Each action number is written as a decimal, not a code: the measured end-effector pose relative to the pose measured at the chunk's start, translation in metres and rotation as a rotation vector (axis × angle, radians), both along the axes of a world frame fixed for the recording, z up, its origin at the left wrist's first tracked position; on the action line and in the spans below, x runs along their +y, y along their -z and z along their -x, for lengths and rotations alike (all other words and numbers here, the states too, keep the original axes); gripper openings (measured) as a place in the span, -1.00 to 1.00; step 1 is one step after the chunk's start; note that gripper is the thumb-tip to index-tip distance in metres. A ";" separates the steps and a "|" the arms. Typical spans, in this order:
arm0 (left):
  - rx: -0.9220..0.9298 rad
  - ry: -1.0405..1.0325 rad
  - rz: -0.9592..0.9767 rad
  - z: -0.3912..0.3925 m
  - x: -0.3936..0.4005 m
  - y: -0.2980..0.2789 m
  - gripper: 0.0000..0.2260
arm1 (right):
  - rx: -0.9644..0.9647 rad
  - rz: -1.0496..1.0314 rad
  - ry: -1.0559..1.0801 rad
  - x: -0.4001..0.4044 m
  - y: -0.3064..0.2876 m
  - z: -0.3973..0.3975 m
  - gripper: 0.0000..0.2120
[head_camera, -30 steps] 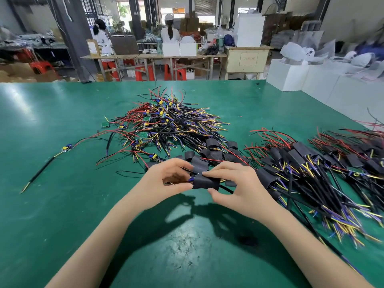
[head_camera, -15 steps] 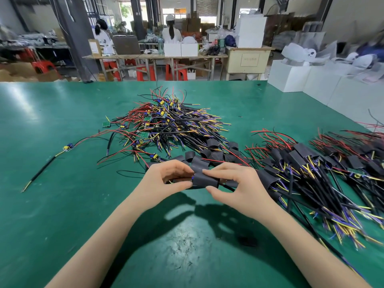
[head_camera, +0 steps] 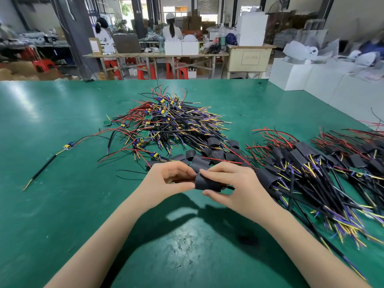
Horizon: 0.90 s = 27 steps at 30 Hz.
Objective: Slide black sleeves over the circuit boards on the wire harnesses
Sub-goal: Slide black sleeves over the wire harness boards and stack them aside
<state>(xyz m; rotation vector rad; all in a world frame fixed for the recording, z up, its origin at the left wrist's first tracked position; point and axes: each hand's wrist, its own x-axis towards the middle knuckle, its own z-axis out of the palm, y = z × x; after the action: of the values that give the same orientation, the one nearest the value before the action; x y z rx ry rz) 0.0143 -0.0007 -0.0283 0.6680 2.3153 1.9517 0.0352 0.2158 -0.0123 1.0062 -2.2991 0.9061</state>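
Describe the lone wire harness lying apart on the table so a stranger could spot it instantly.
Start at the big tangled pile of unsleeved harnesses in the middle of the green table, then look left. The lone harness lies stretched diagonally by itself; unlike its neighbours, it touches no pile and its small board is bare.

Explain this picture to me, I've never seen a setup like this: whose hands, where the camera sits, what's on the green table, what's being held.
There is no machine here: a person wears a camera on the head, looking down at their own hands. The right hand pinches a black sleeve; the left hand grips the harness end going into it, mostly hidden. On the green table lie a pile of bare harnesses with small circuit boards, loose sleeves, and sleeved harnesses on the right.
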 end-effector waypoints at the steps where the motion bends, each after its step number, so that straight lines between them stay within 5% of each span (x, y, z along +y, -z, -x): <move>1: 0.005 0.002 0.005 0.000 0.002 0.002 -0.79 | 0.008 -0.016 0.005 0.000 0.001 0.000 -0.64; 10: 0.158 -0.042 0.069 0.001 0.004 0.000 -0.76 | 0.104 -0.054 0.074 0.003 -0.004 -0.002 -0.70; 15: 0.198 -0.191 -0.005 0.007 -0.008 -0.003 -0.76 | 0.218 0.007 0.367 0.025 -0.021 0.002 -0.72; 18: 0.159 -0.237 -0.031 0.009 -0.011 -0.002 -0.78 | 0.102 -0.012 0.660 0.053 -0.029 0.008 -0.76; 21: 0.150 -0.235 -0.021 0.009 -0.010 -0.001 -0.78 | -0.083 -0.270 0.970 0.078 -0.030 0.010 -0.78; 27: 0.157 -0.207 0.035 0.010 -0.011 0.000 -0.78 | -0.221 -0.499 1.052 0.082 -0.025 0.011 -0.79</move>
<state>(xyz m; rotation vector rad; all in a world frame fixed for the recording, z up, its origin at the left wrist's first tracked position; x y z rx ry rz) 0.0042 -0.0115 -0.0286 0.6225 2.6009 2.0014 0.0239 0.2974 0.0126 -0.2552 -2.7582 -0.0038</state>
